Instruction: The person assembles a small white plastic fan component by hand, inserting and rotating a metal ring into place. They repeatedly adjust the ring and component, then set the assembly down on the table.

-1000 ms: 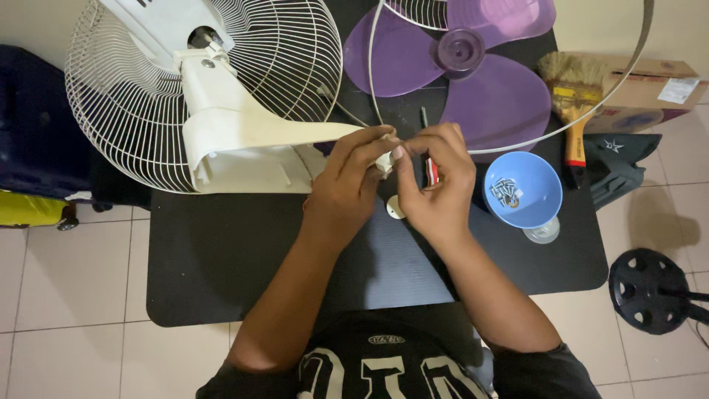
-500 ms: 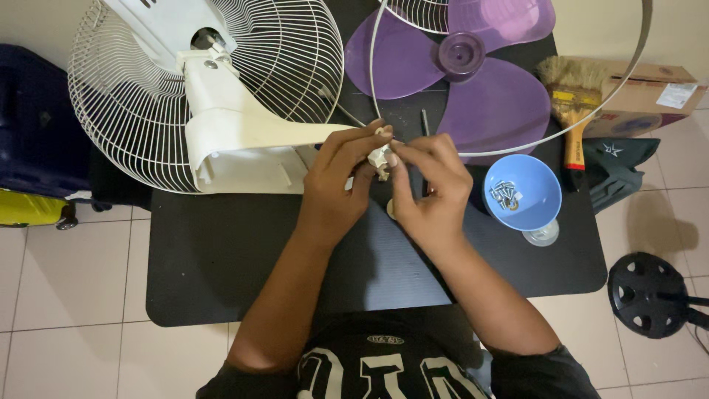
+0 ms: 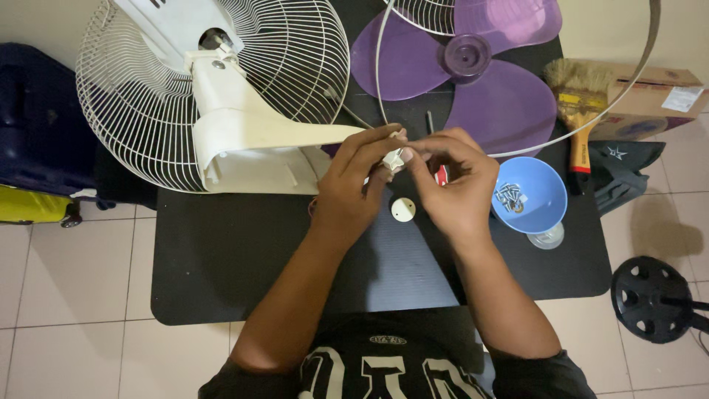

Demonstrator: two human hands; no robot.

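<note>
Pale floor tiles surround a black desk (image 3: 221,273) carrying a white fan housing (image 3: 244,133) and a purple blade (image 3: 473,74). Above its middle, left hand (image 3: 354,185) and right hand (image 3: 450,185) meet, each grip pinched narrow on a small white part (image 3: 391,157). Just below lies a round white cap (image 3: 402,209); a blue bowl (image 3: 529,193) of screws sits beside the right hand.

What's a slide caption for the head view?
Both hands pinch a small white part over a black table, beside a white fan guard.
</note>
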